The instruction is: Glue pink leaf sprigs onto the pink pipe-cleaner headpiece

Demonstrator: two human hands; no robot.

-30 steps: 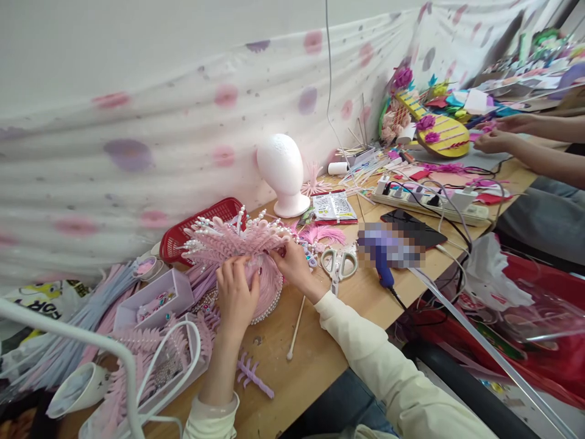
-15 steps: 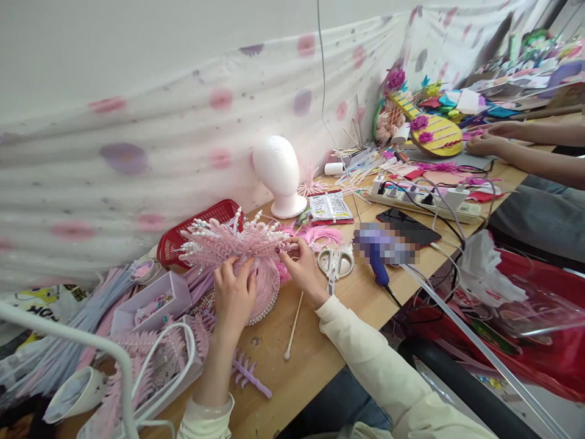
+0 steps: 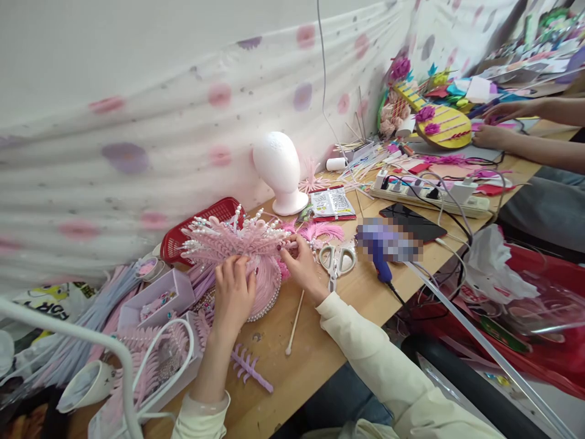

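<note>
A pink headdress (image 3: 242,236) with pearl-tipped sprays and a round, pearl-edged part lies on the wooden table (image 3: 311,372). My left hand (image 3: 234,296) is closed on its near side, fingers bent over the pink strips. At its right edge, my right hand (image 3: 301,265) pinches the end of a pink piece between thumb and fingers. The fingertips partly cover what each hand grips. Just right of my right hand lie grey-handled scissors (image 3: 337,262). A thin stick with a pale tip (image 3: 295,326) and a purple fuzzy branch (image 3: 251,369) rest nearer the table's front.
Behind the headdress stand a white foam head (image 3: 280,171) and a red basket (image 3: 176,235). To the left are a lilac box (image 3: 180,289) and a white lamp arm (image 3: 114,347). A glue gun (image 3: 380,262), a power strip (image 3: 425,198) and another person's hands (image 3: 493,131) are at right.
My hands stay on the headdress with barely any shift. The view has turned slightly. At the far right, the other person's hands have moved apart.
</note>
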